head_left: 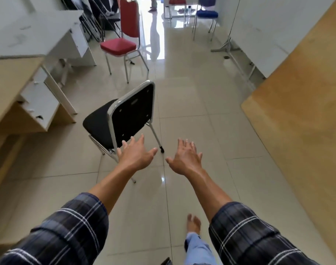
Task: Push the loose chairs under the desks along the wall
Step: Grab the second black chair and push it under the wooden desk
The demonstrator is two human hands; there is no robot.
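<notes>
A black chair (130, 113) with a chrome frame stands loose on the tiled floor, its back towards me, just right of a wooden desk (8, 81) on the left. My left hand (136, 155) reaches out open in front of the chair's lower back, fingers spread, holding nothing. My right hand (185, 158) is also open, to the right of the chair and apart from it. Farther along, a red chair (123, 44) stands loose beside a white desk (35, 33). A blue chair (206, 16) stands at the far right.
A wooden tabletop (300, 104) and a white board on a metal stand (228, 46) line the right side. Folded chairs lean behind the red chair. My bare foot (193, 223) is on the floor below. Someone's legs show far down the aisle.
</notes>
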